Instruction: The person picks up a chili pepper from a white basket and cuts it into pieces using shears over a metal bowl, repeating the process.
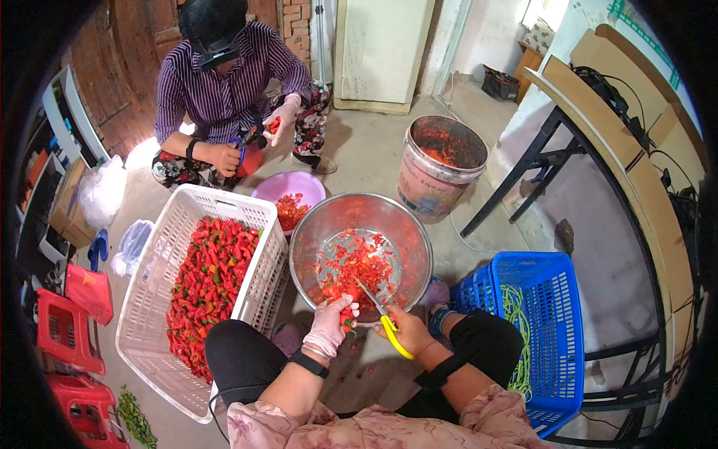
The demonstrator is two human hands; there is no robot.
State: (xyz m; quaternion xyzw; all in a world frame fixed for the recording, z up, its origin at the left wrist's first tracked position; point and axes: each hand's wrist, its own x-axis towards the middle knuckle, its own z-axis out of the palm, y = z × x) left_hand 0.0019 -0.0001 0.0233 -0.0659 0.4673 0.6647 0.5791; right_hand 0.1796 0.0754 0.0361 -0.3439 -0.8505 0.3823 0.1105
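My left hand (329, 325), in a thin clear glove, is closed round red chili peppers (346, 320) at the near rim of a steel bowl (413, 258). My bare right hand (404, 331) grips yellow-handled scissors (393, 337), whose blades point into the bowl beside the peppers. Cut red pepper pieces (359, 258) are scattered over the bowl's bottom. To the left, a white plastic crate (153, 299) holds a heap of whole red peppers (209, 292).
Opposite me a person (224, 90) cuts peppers with blue-handled scissors over a pink basin (299, 183). Around us stand a stained bucket (434, 179), a blue crate (561, 329) with green cord, red stools (71, 329) and a table (643, 202) with cardboard boxes. Green stems (134, 419) lie on the floor.
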